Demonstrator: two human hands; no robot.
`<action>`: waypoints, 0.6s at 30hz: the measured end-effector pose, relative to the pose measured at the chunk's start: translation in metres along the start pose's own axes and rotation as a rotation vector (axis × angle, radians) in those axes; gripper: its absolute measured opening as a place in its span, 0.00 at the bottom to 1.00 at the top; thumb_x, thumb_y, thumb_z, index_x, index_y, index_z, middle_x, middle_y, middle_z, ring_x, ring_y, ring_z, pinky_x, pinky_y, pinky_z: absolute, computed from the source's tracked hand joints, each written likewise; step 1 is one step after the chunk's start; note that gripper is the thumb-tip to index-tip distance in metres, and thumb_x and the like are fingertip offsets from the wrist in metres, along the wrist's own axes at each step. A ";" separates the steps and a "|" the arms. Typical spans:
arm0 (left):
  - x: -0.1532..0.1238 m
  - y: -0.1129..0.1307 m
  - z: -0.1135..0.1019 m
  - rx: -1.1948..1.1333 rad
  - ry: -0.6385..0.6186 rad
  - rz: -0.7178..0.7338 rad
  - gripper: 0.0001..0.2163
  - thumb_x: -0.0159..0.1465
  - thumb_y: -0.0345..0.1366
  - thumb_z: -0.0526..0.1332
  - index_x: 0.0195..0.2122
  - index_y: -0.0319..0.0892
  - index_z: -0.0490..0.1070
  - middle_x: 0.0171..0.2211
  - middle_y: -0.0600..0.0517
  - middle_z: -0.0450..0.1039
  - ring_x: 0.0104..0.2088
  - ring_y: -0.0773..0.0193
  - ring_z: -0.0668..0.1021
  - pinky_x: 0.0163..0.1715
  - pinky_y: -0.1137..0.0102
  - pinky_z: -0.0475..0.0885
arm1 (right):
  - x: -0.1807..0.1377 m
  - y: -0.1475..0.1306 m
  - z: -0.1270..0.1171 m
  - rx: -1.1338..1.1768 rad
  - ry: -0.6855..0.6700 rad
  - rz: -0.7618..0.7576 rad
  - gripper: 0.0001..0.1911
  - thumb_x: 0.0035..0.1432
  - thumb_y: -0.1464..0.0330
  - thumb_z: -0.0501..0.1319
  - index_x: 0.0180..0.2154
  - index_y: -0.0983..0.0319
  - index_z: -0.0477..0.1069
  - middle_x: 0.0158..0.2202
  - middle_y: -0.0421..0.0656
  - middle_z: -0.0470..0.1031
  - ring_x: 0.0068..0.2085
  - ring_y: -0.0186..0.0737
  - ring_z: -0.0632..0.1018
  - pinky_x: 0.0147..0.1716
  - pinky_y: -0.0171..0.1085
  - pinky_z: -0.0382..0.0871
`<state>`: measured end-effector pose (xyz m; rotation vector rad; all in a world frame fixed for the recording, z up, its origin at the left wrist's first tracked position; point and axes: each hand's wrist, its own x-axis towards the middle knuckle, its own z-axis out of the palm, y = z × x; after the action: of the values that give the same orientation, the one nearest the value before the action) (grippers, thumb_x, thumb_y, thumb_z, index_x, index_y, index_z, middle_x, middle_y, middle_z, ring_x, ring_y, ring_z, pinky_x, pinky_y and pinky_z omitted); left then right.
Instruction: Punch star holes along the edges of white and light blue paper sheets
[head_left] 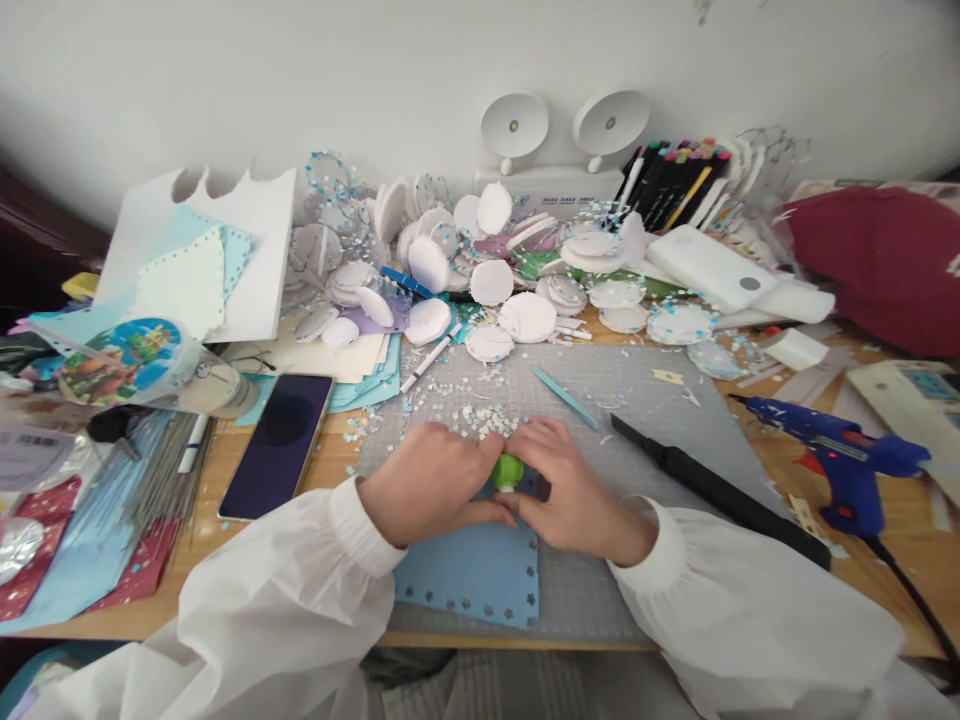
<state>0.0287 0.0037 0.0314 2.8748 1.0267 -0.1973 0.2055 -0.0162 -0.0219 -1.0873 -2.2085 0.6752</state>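
Observation:
A small green and white craft punch (508,472) sits between my two hands at the upper edge of a blue sheet of paper (469,580). Flower-shaped holes run along the sheet's lower and right edges. My left hand (435,480) closes on the punch from the left, its thumb low beside the base. From the other side my right hand (564,487) is wrapped round it too. Fingers hide most of the punch and the paper's top edge. Just beyond the hands lies a scatter of tiny white and blue paper flowers (480,415).
Under the work is a grey cutting mat (637,385), with a black craft knife (705,475) and a teal strip (564,397) on it. A blue glue gun (847,450) lies right, a phone (277,447) left. White foam discs (529,317) pile up behind.

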 end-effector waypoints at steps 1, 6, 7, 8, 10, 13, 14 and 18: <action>-0.001 -0.001 0.000 0.005 -0.019 -0.006 0.24 0.59 0.57 0.57 0.39 0.36 0.66 0.25 0.48 0.75 0.26 0.53 0.78 0.26 0.64 0.68 | 0.000 0.000 0.000 0.017 -0.013 0.001 0.07 0.51 0.70 0.61 0.34 0.61 0.66 0.31 0.42 0.68 0.37 0.42 0.70 0.46 0.47 0.59; -0.006 -0.005 0.001 0.000 -0.040 -0.008 0.36 0.51 0.65 0.57 0.46 0.36 0.63 0.23 0.49 0.75 0.25 0.51 0.79 0.23 0.66 0.68 | -0.001 -0.002 -0.001 0.114 -0.054 0.001 0.12 0.51 0.66 0.65 0.37 0.61 0.67 0.34 0.43 0.70 0.39 0.44 0.69 0.42 0.45 0.61; -0.007 -0.005 0.001 -0.003 -0.042 -0.001 0.36 0.50 0.64 0.58 0.47 0.36 0.62 0.24 0.49 0.75 0.26 0.51 0.79 0.23 0.66 0.68 | -0.001 -0.003 -0.001 0.129 -0.046 0.007 0.12 0.51 0.65 0.65 0.37 0.61 0.67 0.34 0.43 0.70 0.38 0.44 0.70 0.41 0.45 0.62; -0.007 -0.004 0.001 -0.005 -0.045 0.004 0.35 0.51 0.63 0.60 0.47 0.37 0.62 0.25 0.49 0.75 0.26 0.51 0.79 0.24 0.66 0.69 | -0.002 -0.003 -0.001 0.140 -0.037 0.014 0.13 0.51 0.64 0.66 0.37 0.61 0.66 0.33 0.43 0.70 0.38 0.43 0.70 0.41 0.44 0.62; -0.008 -0.003 -0.001 -0.001 -0.052 0.000 0.28 0.54 0.56 0.62 0.45 0.37 0.63 0.26 0.49 0.75 0.27 0.51 0.79 0.25 0.66 0.69 | -0.002 -0.004 -0.001 0.143 -0.024 0.024 0.13 0.51 0.64 0.66 0.36 0.60 0.66 0.33 0.42 0.70 0.38 0.43 0.70 0.40 0.43 0.62; -0.009 -0.003 -0.004 -0.006 -0.062 -0.027 0.14 0.61 0.44 0.62 0.39 0.37 0.65 0.26 0.49 0.75 0.27 0.53 0.79 0.24 0.66 0.69 | -0.003 -0.004 -0.001 0.104 -0.021 0.006 0.13 0.52 0.64 0.65 0.38 0.60 0.66 0.32 0.42 0.70 0.38 0.43 0.70 0.39 0.44 0.62; -0.009 -0.003 -0.006 -0.007 -0.058 -0.037 0.11 0.62 0.40 0.61 0.37 0.38 0.66 0.25 0.49 0.75 0.26 0.53 0.79 0.23 0.66 0.68 | -0.003 -0.004 -0.001 0.082 -0.022 -0.007 0.13 0.52 0.64 0.65 0.39 0.60 0.66 0.33 0.42 0.70 0.38 0.43 0.70 0.40 0.44 0.62; -0.014 -0.007 -0.009 0.007 0.006 -0.026 0.05 0.63 0.30 0.58 0.28 0.40 0.67 0.23 0.51 0.74 0.24 0.58 0.78 0.22 0.69 0.64 | -0.004 -0.003 -0.002 0.004 -0.022 -0.036 0.18 0.53 0.66 0.64 0.45 0.59 0.64 0.38 0.44 0.71 0.42 0.45 0.70 0.44 0.46 0.61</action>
<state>0.0146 0.0012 0.0424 2.8717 1.0665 -0.1948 0.2078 -0.0203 -0.0196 -1.0408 -2.2386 0.6788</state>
